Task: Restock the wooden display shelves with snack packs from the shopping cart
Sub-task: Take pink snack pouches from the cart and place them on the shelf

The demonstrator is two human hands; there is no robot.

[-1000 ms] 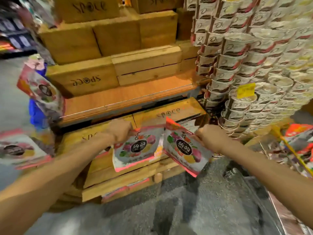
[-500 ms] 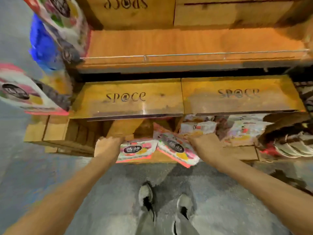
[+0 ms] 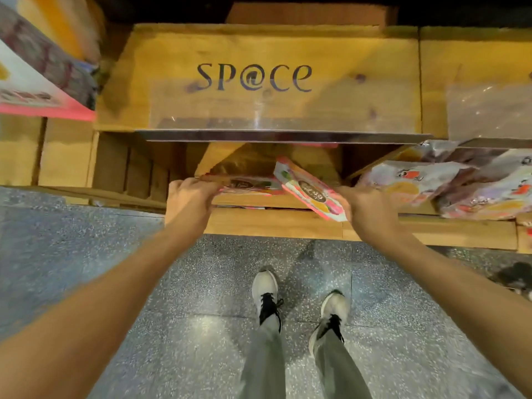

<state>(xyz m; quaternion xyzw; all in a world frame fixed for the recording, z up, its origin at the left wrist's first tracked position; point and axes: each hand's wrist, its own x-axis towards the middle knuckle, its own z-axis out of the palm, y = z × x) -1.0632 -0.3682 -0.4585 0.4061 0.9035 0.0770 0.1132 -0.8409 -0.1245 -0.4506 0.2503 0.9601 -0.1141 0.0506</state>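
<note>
I look straight down at the lowest wooden display shelf. My left hand grips a pink-edged snack pack lying nearly flat inside the shelf opening. My right hand holds a second snack pack, tilted with its far corner up, just over the shelf's front board. Above both packs sits a wooden crate top stamped "sp@ce", with a metal front edge. The shopping cart is out of view.
Several more snack packs lie in the shelf compartment to the right. Blurred packs hang at the upper left. My two shoes stand on speckled grey floor close to the shelf front.
The view has tipped downward and closer to the bottom shelf. Both hands have carried their packs lower and into the opening under the "sp@ce" crate.
</note>
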